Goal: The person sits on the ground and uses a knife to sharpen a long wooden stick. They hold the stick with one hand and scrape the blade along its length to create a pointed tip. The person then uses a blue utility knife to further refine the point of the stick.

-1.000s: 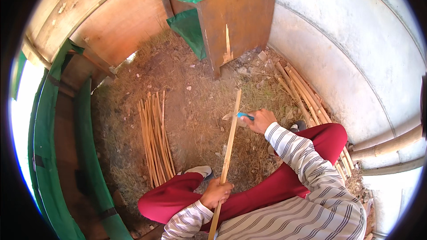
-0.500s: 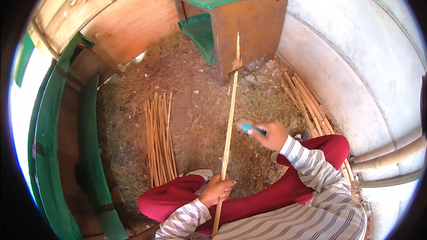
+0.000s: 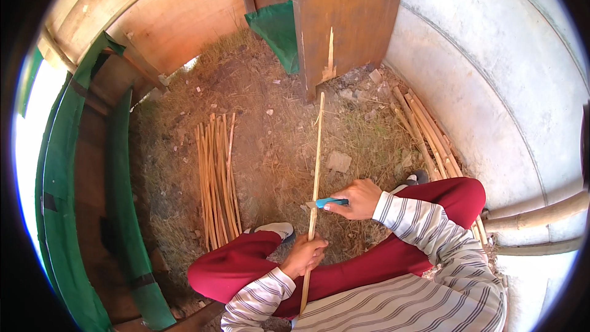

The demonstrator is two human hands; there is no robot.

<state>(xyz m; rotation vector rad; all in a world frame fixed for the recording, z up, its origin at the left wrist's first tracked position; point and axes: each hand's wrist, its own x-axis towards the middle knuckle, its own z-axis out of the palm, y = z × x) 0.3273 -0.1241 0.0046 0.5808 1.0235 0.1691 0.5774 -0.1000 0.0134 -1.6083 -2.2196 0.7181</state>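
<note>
A long, thin wooden strip [image 3: 317,166] runs from my lap out over the ground, its far end pointing toward the brown cabinet. My left hand [image 3: 303,256] is closed around its lower part, just above my red trousers. In my right hand [image 3: 357,199] is a knife with a turquoise handle [image 3: 332,201]. The knife's short blade meets the strip a little beyond my left hand. Small curled slivers stick out from the strip near its far end.
A bundle of wooden strips [image 3: 215,178] lies on the ground to the left. More sticks [image 3: 427,132] lie along the pale wall at right. A brown cabinet with a green cover [image 3: 350,31] stands ahead. Green-covered shelving [image 3: 64,209] stands at left. A flat stone [image 3: 338,161] rests beyond my right hand.
My right hand has come down and left, bringing the knife from beside the strip onto it. My left hand keeps its grip. The view has shifted slightly.
</note>
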